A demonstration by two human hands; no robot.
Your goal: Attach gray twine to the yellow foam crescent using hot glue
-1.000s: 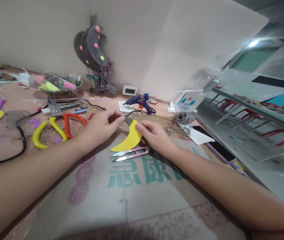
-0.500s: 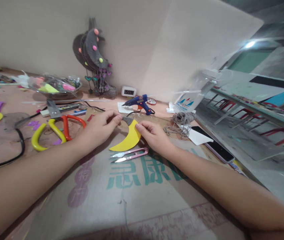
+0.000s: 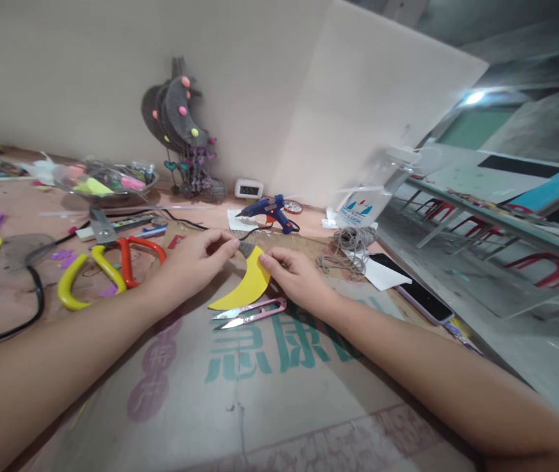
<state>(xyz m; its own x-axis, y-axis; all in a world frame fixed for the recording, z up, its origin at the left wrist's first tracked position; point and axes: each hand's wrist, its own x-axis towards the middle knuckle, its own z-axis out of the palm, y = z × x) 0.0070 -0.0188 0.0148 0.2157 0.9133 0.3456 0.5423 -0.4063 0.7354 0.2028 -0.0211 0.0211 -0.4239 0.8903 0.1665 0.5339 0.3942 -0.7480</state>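
Observation:
A yellow crescent-shaped piece [image 3: 244, 287] with grey wrapping [image 3: 246, 248] at its upper tip is held between my hands over the cardboard [image 3: 195, 406]. My left hand [image 3: 203, 259] pinches at the grey-wrapped end with thumb and forefinger. On the crescent's right edge, my right hand [image 3: 293, 272] has its thumb and curled fingers closed. Pink-handled thread snips [image 3: 254, 312] lie just below the crescent, blades pointing left. Behind the hands rests a blue glue gun [image 3: 272, 210]. A tangle of grey yarn [image 3: 352, 242] lies right of my right hand.
Yellow-handled [image 3: 111, 267] and red-handled [image 3: 126, 262] tools lie left, near a black cable [image 3: 40, 295]. A bowl of craft supplies [image 3: 105, 196], decorated grey crescents [image 3: 181, 118] and a small clock [image 3: 248, 189] stand behind. A phone [image 3: 419, 292] lies right.
The view has shifted slightly, so the scene sits a little lower and further left. Both hands keep their grip on the crescent, with little visible movement.

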